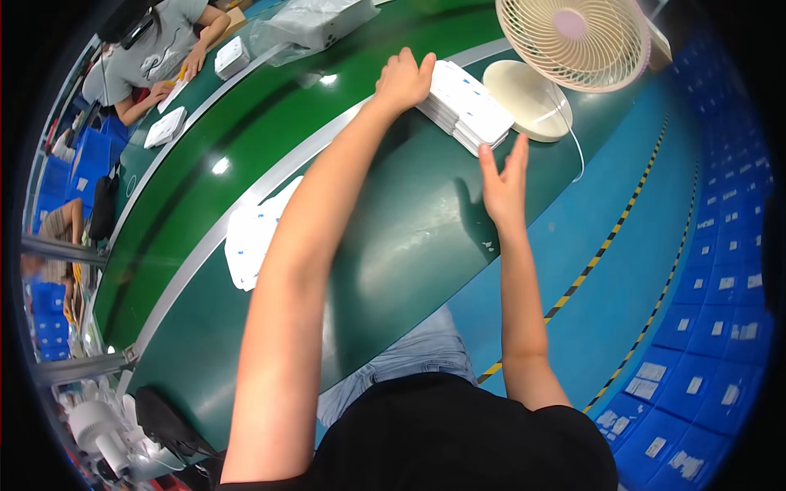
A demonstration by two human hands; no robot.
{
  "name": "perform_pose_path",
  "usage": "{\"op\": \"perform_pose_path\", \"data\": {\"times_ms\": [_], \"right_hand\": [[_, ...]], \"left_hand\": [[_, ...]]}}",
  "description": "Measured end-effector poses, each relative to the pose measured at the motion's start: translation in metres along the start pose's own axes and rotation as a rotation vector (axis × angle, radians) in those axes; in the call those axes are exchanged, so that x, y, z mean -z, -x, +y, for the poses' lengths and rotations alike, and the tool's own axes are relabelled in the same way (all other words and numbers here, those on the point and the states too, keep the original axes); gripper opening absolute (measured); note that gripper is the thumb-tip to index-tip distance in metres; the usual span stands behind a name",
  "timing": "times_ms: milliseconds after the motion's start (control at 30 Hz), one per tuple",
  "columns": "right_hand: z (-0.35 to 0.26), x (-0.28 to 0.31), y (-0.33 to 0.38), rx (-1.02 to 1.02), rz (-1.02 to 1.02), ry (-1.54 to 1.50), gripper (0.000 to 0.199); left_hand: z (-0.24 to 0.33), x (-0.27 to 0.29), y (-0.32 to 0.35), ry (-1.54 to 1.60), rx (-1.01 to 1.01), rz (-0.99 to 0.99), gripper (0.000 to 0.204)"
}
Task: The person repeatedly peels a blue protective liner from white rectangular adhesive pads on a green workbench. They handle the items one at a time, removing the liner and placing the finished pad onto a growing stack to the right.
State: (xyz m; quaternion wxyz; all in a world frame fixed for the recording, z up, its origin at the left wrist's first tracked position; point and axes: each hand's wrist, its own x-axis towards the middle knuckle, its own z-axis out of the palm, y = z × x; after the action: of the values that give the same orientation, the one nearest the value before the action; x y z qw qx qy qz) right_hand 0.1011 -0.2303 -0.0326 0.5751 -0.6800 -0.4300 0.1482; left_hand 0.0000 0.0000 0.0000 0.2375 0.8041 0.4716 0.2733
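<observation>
While hands (403,83) (505,192) flank stacked white pieces (473,105), labels (695,385) mark blue bins (675,396).

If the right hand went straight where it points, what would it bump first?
Probably the fan's base, just past the right hand. The white stack is very close too, and depth is hard to judge.

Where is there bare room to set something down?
Bare worktop between the left forearm and right hand; also left, between the white pieces and black bag. Crowded: far end, with the left hand, white stack and fan base.
</observation>
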Motion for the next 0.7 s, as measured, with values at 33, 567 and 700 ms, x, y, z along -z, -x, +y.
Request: {"op": "perform_pose_path", "data": {"times_ms": [33,567,700], "right_hand": [[-0.001,0.005,0.001,0.026,0.024,-0.037,0.09],[-0.111,-0.097,0.067,0.926,-0.831,0.211,0.045],[-0.124,-0.122,0.073,1.051,-0.897,0.256,0.056]], "left_hand": [[0.0,0.016,0.003,-0.002,-0.064,0.049,0.075],[-0.113,0.216,0.325,-0.32,-0.063,0.101,0.054],[-0.12,0.206,0.361,-0.332,0.015,0.055,0.057]]}}
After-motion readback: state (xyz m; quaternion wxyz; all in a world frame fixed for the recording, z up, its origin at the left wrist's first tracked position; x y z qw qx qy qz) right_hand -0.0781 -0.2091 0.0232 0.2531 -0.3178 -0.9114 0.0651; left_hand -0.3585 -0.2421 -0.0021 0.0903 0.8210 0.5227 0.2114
